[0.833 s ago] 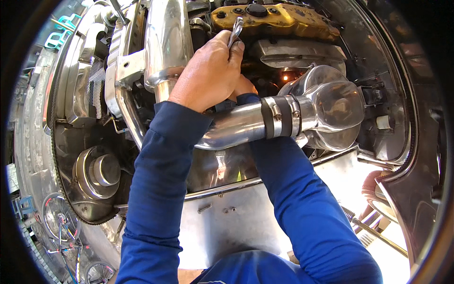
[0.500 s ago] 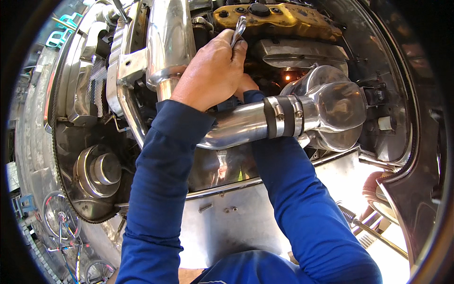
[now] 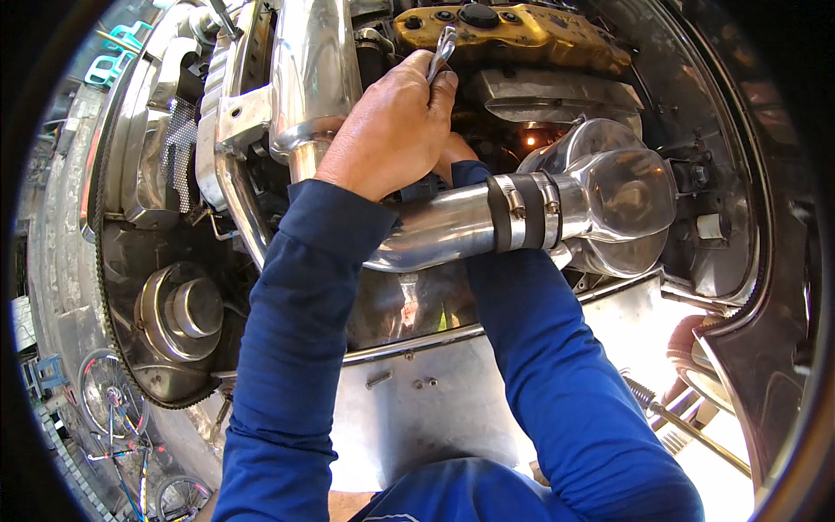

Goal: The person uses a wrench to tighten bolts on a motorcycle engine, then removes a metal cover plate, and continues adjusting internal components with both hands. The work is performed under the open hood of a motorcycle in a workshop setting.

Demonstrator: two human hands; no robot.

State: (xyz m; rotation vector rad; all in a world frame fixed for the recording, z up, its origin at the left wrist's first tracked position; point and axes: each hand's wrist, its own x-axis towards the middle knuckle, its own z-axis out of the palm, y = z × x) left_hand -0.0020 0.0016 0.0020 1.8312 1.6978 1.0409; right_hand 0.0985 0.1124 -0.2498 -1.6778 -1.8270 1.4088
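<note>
My left hand (image 3: 391, 130) is closed round a shiny metal wrench (image 3: 445, 48), whose end sticks up past the thumb. It works over the engine bay, beside a large polished upright pipe (image 3: 315, 78). My right arm passes beneath a polished cross pipe (image 3: 444, 222). Only a small part of my right hand (image 3: 454, 155) shows behind the left one; its fingers are hidden, so what it touches cannot be told. Just beyond both hands lies a worn yellow engine cover (image 3: 513, 35) with a black cap (image 3: 477, 15).
A black hose with metal clamps (image 3: 524, 211) joins the cross pipe to a rounded polished housing (image 3: 626, 196). On the metal panel near me lie a bolt (image 3: 379, 379) and small nuts (image 3: 424, 383). A round metal canister (image 3: 187, 309) sits left. Bicycles (image 3: 113, 396) stand beyond.
</note>
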